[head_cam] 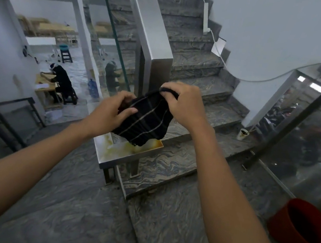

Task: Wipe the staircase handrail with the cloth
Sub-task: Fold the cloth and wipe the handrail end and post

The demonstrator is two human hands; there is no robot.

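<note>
Left hand (pixel 109 112) clamped on the lower left edge of the cloth (pixel 145 119), thumb on top. Right hand (pixel 182 103) pinching its upper edge, fingers curled over. Dark striped cloth stretched between both, held in the air just in front of the steel handrail (pixel 147 28) end. Below the cloth, a stained metal ledge (pixel 123 149). Well right of the handrail, a red bucket (pixel 301 223) on the floor.
</note>
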